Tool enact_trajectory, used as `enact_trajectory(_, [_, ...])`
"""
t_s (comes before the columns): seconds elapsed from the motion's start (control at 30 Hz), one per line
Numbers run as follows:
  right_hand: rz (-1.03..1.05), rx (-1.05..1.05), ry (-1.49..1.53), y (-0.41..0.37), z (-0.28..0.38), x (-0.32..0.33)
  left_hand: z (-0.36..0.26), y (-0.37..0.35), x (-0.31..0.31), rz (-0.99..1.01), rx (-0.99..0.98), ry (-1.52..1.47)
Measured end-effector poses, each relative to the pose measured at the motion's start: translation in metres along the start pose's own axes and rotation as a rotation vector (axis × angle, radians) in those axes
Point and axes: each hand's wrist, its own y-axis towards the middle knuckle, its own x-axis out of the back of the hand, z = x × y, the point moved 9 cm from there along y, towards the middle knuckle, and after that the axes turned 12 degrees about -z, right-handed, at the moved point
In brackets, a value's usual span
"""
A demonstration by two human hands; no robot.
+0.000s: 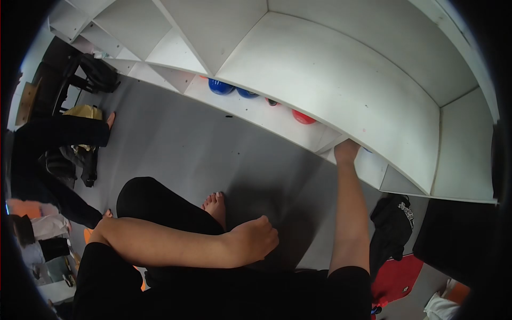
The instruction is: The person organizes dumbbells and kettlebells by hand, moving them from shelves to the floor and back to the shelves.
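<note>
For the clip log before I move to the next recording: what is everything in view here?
shelf unit: one, white, open compartments, across the upper frame
blue balls: two, blue, in a low compartment
red ball: one, red, low compartment, right of the blue ones
floor: grey, below the shelves
backpack: one, black, upper left on the floor
black bag: one, black, floor at right
red cloth: one, red, bottom right
other person: one, black clothes, left edge
bare foot: one, on the floor, centre
left hand: closed fist, nothing seen in it, over the knee
right hand: reaching into a bottom compartment, fingers hidden
</note>
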Motion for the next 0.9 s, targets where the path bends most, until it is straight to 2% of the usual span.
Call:
enact_trajectory(0.03, [-0.076, 0.015, -0.114, -0.007, -0.001, 0.003, -0.002, 0.0, -0.006, 0.079, -0.003, -0.105])
enact_trajectory(0.07, [-0.224, 0.086, -0.073, -0.015, 0.006, 0.02, -0.002, 0.002, -0.006, 0.077, -0.011, -0.096])
enact_trajectory(0.1, [-0.229, 0.078, -0.078, -0.022, 0.0, 0.026, 0.001, 0.002, -0.009, 0.1, -0.001, -0.092])
enact_trajectory(0.17, [0.129, 0.134, 0.157, -0.045, 0.009, 0.043, 0.006, 0.003, -0.013, 0.117, -0.01, -0.082])
enact_trajectory(0.2, [0.126, 0.125, 0.146, -0.055, 0.004, 0.06, 0.012, 0.005, -0.011, 0.055, 0.021, -0.062])
enact_trajectory(0.27, [0.167, 0.153, 0.353, -0.085, 0.0, 0.088, 0.02, 0.015, -0.007, -0.072, 0.122, -0.084])
enact_trajectory(0.3, [0.171, 0.137, 0.336, -0.096, -0.007, 0.102, 0.015, 0.022, -0.007, -0.084, 0.103, -0.091])
enact_trajectory(0.37, [0.219, 0.144, 0.492, -0.113, -0.008, 0.125, 0.019, 0.037, 0.031, -0.399, 0.117, -0.374])
enact_trajectory(0.4, [0.216, 0.13, 0.481, -0.12, -0.012, 0.128, 0.017, 0.043, 0.034, -0.405, 0.1, -0.376])
enact_trajectory(0.47, [0.391, -0.127, 0.919, -0.133, -0.016, 0.124, 0.03, 0.048, 0.048, -0.574, 0.214, -0.529])
enact_trajectory(0.5, [0.391, -0.136, 0.915, -0.137, -0.016, 0.129, 0.03, 0.053, 0.05, -0.574, 0.206, -0.534])
enact_trajectory(0.57, [0.671, -0.501, 1.209, -0.159, -0.013, 0.139, 0.043, 0.057, 0.055, -0.611, 0.34, -0.326])
enact_trajectory(0.63, [0.874, -0.559, 1.48, -0.178, 0.005, 0.155, 0.048, 0.066, 0.037, -0.615, 0.397, -0.418])
enact_trajectory(0.7, [0.95, -0.541, 1.549, -0.186, 0.021, 0.196, 0.071, 0.06, -0.001, -0.703, 0.794, -1.043])
enact_trajectory(0.73, [1.025, -0.519, 1.615, -0.191, 0.03, 0.213, 0.071, 0.065, -0.019, -0.718, 0.736, -1.333])
enact_trajectory(0.77, [1.022, -0.526, 1.618, -0.19, 0.03, 0.217, 0.069, 0.068, -0.014, -0.712, 0.731, -1.335])
enact_trajectory(0.83, [1.013, -0.594, 1.681, -0.181, 0.03, 0.221, 0.079, 0.052, -0.014, -0.924, 0.988, -1.545])
enact_trajectory(0.87, [0.957, -0.584, 1.701, -0.174, 0.029, 0.224, 0.08, 0.059, -0.025, -0.823, 1.03, -1.77])
enact_trajectory(0.9, [0.955, -0.587, 1.707, -0.169, 0.027, 0.221, 0.089, 0.062, -0.024, -0.817, 1.03, -1.766])
